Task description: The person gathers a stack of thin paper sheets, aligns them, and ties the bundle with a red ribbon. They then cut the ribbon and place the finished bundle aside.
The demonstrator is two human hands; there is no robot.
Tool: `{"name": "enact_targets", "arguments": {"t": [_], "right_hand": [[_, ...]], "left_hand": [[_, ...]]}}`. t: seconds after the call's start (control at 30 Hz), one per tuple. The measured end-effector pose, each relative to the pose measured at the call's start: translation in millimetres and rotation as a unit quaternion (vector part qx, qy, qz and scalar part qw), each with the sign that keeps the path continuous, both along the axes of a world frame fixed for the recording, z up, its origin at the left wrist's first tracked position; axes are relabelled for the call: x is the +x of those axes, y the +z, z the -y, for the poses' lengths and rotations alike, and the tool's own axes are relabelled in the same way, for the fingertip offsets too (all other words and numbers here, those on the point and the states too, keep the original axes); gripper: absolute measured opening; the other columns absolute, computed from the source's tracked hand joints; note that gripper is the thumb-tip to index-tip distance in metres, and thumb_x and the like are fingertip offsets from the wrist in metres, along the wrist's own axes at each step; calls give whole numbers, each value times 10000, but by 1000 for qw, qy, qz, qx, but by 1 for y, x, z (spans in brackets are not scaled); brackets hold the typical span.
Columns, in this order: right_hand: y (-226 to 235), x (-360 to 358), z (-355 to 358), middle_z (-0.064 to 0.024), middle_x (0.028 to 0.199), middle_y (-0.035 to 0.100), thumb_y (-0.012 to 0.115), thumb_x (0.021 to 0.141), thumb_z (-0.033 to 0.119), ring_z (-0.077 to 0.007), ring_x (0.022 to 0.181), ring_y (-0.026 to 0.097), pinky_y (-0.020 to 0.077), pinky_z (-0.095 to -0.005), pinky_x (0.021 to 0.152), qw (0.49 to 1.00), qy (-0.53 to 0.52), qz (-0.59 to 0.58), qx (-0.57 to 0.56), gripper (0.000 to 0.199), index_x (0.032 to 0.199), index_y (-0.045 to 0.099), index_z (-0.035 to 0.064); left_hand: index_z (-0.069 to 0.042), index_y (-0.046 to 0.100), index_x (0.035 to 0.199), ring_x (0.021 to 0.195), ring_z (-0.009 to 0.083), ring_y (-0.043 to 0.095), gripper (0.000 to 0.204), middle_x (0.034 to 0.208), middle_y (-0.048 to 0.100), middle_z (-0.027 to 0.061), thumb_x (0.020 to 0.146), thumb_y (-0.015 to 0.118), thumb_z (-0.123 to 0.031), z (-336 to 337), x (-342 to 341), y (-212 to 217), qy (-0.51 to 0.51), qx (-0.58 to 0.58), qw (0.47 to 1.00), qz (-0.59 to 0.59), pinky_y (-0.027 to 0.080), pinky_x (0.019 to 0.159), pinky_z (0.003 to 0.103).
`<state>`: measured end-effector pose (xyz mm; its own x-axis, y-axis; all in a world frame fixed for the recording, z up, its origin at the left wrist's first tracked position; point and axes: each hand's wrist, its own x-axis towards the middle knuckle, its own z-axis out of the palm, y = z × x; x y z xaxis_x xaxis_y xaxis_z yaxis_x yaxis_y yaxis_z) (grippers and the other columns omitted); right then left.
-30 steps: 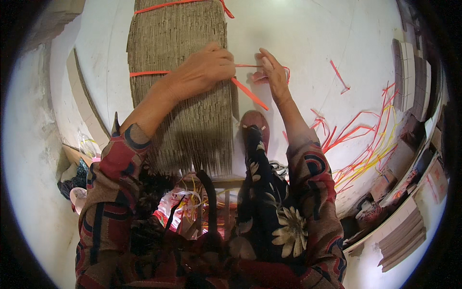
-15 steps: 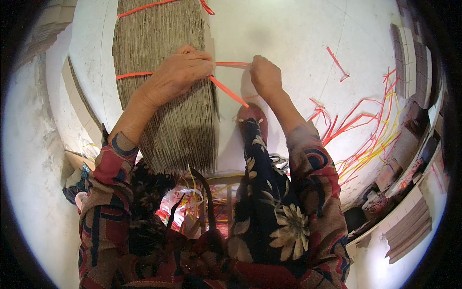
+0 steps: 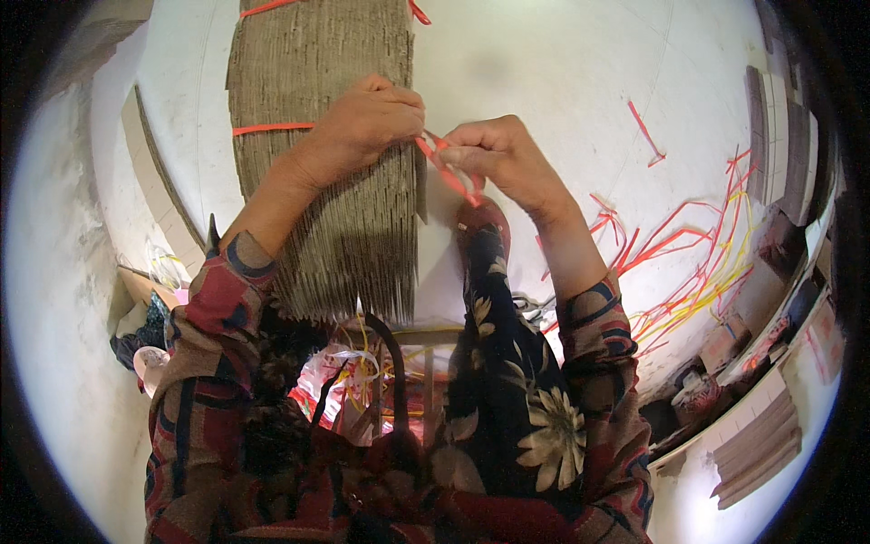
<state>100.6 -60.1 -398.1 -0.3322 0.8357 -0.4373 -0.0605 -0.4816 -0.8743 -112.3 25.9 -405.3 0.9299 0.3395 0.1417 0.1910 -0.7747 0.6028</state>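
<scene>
A long bundle of stacked cardboard sheets (image 3: 349, 218) lies in front of me, edges up. Across its middle runs a red plastic strap (image 3: 272, 129), which passes under my left hand (image 3: 379, 116). That hand is closed on the strap at the bundle's right edge. My right hand (image 3: 494, 156) pinches the red strap between thumb and fingers, just right of the bundle. A loose length of strap hangs between the hands toward my shoe (image 3: 482, 218). A second red strap (image 3: 270, 7) crosses the bundle's far end.
Loose red and yellow straps (image 3: 680, 272) lie on the floor at the right, with a short red piece (image 3: 646, 134) farther off. Cardboard stacks (image 3: 770, 136) stand along the right. Flat cardboard (image 3: 161, 177) leans at the left. More strap scraps (image 3: 344, 381) lie below me.
My right hand has turned and come closer to my left, slackening the taut strap between them. In the picture, the bundle and left hand have shifted slightly right and up.
</scene>
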Motion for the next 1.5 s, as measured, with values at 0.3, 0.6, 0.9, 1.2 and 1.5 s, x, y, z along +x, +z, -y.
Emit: {"name": "enact_targets", "arguments": {"t": [0.3, 0.6, 0.9, 1.2, 1.5], "right_hand": [[-40, -33, -1, -158, 982, 621, 498, 900, 179, -155, 651, 544, 431, -255, 540, 846, -242, -438, -187, 300, 1008, 595, -83], [-32, -34, -13, -75, 901, 604, 650, 778, 62, -127, 734, 544, 391, -235, 568, 966, -162, -195, 39, 305, 1055, 587, -47], [-28, -34, -32, -51, 732, 593, 621, 804, 95, -103, 588, 499, 404, -231, 521, 979, -114, -168, 20, 148, 855, 643, -43], [-14, -39, -39, -80, 752, 618, 536, 867, 82, -94, 562, 508, 414, -221, 498, 975, -176, -133, 39, 152, 922, 613, -37], [-5, -32, -46, -101, 743, 633, 556, 841, 37, -112, 557, 548, 456, -227, 513, 980, -135, -140, -34, 180, 973, 629, -62]], "left_hand": [[-31, 679, 792, 1033, 243, 526, 88, 1029, 634, 69, 735, 621, -64, 16, 18, 27, 247, -265, 914, 181, 388, 911, 344], [-137, 727, 887, 1154, 238, 421, 198, 1166, 583, 49, 724, 616, -153, 17, 41, 16, 283, -209, 916, 193, 346, 967, 346], [-109, 694, 941, 1126, 223, 450, 228, 1182, 565, 62, 727, 633, -156, 16, 28, 26, 384, -207, 879, 193, 356, 962, 350], [-65, 646, 954, 1066, 198, 489, 200, 1130, 544, 70, 756, 657, -88, 30, -140, 4, 539, -53, 840, 34, 384, 921, 329], [-67, 670, 916, 1059, 236, 503, 224, 1135, 552, 77, 712, 708, -149, 35, -119, 21, 489, 55, 870, -34, 396, 922, 347]]}}
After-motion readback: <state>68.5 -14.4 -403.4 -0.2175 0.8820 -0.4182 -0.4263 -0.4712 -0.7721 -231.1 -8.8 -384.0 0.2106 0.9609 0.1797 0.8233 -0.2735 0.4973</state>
